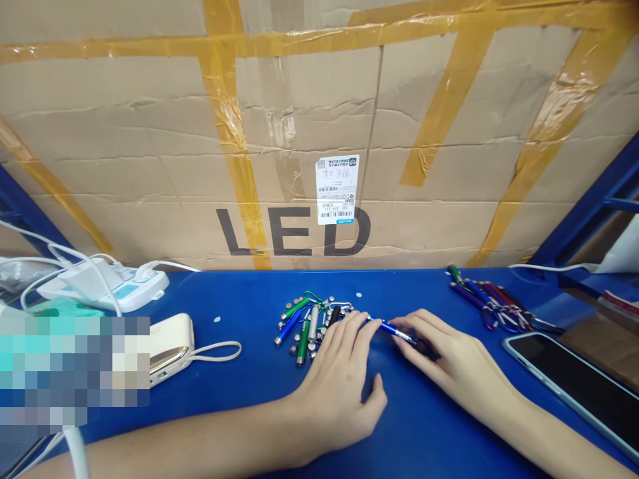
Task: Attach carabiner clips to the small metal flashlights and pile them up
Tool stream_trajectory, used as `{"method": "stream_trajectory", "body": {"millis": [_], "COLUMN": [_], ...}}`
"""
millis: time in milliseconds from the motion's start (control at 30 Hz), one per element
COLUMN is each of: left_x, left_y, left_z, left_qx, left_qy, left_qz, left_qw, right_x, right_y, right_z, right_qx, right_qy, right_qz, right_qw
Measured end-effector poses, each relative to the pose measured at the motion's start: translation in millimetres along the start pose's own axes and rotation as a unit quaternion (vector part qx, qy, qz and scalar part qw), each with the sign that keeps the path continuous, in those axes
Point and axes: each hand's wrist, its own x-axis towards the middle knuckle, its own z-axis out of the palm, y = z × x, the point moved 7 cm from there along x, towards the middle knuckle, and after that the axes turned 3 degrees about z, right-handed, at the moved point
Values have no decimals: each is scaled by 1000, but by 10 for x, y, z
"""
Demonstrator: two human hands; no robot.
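A blue keychain light (392, 328) lies across the blue table top (239, 296), just in front of the middle of the work area, spanning the gap between the two hands. The right hand (444, 349) comes in from the right, its fingers (417, 326) curled and close together over the light's far end, apparently pinching it against the thumb. A dark part of the light is hidden beneath them, so the exact grip cannot be fully seen. That pinch seems to keep the slim, round body from rolling. The left hand (337, 376) rests on the table with its fingers (349, 342) pressed loosely together, their tips at or just beside the light's other end, while its thumb (379, 396) splays away and lies flat, apparently bracing the hand.

Just left of the hands sits a loose pile of keychain lights (304, 326) in green, silver, black and blue, with clips among them, within easy reach. Farther right, a separate bunch of lights with clips (494, 303) lies near the table's back edge, perhaps kept apart from the pile. A phone (574, 379) lies at the right. A white power bank (172, 346) and a power strip (104, 286) sit at the left, beside a blurred patch. A large taped cardboard box (294, 133) stands behind the table.
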Motion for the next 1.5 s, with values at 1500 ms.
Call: {"method": "stream_trajectory", "body": {"millis": [1500], "left_x": [42], "left_y": [-34], "left_z": [-117], "left_qx": [-84], "left_qy": [20], "left_qz": [-26], "left_qw": [996], "right_x": [-65], "right_y": [-167], "right_z": [-167], "right_qx": [116], "right_qy": [93], "right_qz": [-35], "right_qw": [988]}}
